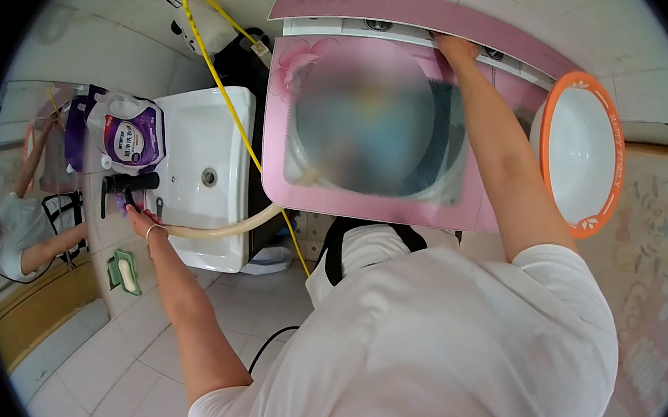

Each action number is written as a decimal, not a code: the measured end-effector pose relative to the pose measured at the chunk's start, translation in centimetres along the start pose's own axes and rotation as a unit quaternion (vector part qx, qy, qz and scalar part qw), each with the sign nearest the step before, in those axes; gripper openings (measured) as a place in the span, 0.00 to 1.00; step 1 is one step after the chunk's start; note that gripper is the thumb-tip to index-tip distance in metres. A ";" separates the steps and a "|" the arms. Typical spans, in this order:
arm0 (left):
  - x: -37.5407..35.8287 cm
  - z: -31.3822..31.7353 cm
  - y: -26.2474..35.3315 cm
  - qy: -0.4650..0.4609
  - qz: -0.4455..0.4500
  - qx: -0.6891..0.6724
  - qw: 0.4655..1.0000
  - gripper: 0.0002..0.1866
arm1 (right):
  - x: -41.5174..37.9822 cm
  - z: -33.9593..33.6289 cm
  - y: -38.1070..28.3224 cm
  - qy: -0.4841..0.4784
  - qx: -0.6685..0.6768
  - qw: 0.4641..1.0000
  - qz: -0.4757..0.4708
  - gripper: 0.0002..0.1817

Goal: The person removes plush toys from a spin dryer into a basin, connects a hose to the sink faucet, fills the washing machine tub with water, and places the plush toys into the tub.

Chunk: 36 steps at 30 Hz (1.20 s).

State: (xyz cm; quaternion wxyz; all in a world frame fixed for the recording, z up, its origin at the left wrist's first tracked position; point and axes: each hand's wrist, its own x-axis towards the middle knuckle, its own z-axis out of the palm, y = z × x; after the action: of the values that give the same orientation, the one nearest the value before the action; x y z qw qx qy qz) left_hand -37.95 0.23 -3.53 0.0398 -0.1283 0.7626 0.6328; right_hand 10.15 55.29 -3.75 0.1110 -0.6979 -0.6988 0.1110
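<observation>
Running from the near left corner of the pink washing machine [372, 132], a cream-coloured hose [221, 233] crosses the white washbasin [189, 140] and reaches the person's left hand [144, 222], beside the black faucet [136, 182]. That faucet stands well to the washing machine's left, on the washbasin's far side. The left fingers look bunched together at the faucet's lower end, but from where I stand I cannot tell whether they clamp the hose, the faucet or both; the hose's end is hidden by the hand

I would judge the hose light and bendy, with some spring in its curve, and slippery once wet. Just behind its end seems the best place to take hold, firmly, without pinching it flat

Along the washing machine's back edge, the right hand [457, 48] reaches to the control strip [330, 27], between two dark knobs [378, 26]. Its fingertips go under the pink back panel [415, 11], so whether they are apart or closed on something I cannot say. A knob there should be small and firm, best taken by its sides

To the washing machine's right sits a tilted orange-rimmed basin [615, 154]. Off its left side are a purple detergent pouch [130, 135] and, nearer the person, a green soap dish [114, 273]; a yellow rope [235, 117] slants past that same side
</observation>
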 end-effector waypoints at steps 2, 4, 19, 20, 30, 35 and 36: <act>0.4 -0.1 -0.2 0.000 -0.001 -0.005 1.000 0.22 | 0.4 0.5 0.3 -0.005 -0.003 1.000 -0.011 0.35; 0.3 0.1 -0.1 0.011 -0.014 -0.001 1.000 0.22 | -0.1 0.1 0.2 -0.006 -0.009 1.000 -0.006 0.34; -0.1 0.1 -0.4 0.007 -0.006 -0.010 1.000 0.22 | -0.2 -0.3 -0.3 -0.030 -0.026 0.999 -0.006 0.35; -0.1 0.1 -0.4 0.007 -0.006 -0.010 1.000 0.22 | -0.2 -0.3 -0.2 -0.024 -0.026 0.999 -0.006 0.36; -0.1 0.0 -0.4 -0.003 -0.010 -0.011 1.000 0.23 | -0.4 -0.4 -0.1 0.007 -0.012 1.000 -0.009 0.38; -0.4 0.2 -0.5 0.003 -0.006 -0.016 1.000 0.23 | -0.1 -0.3 -0.1 -0.017 -0.017 1.000 -0.001 0.42; -0.5 0.2 -0.4 0.001 -0.007 -0.018 1.000 0.23 | -0.1 -0.4 -0.1 -0.017 -0.018 1.000 -0.002 0.42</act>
State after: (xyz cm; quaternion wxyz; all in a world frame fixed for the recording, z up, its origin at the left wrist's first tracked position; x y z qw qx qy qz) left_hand -37.40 0.44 -3.85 0.0407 -0.1349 0.7501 0.6461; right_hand 10.18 55.15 -3.34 0.0870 -0.6963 -0.7039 0.1101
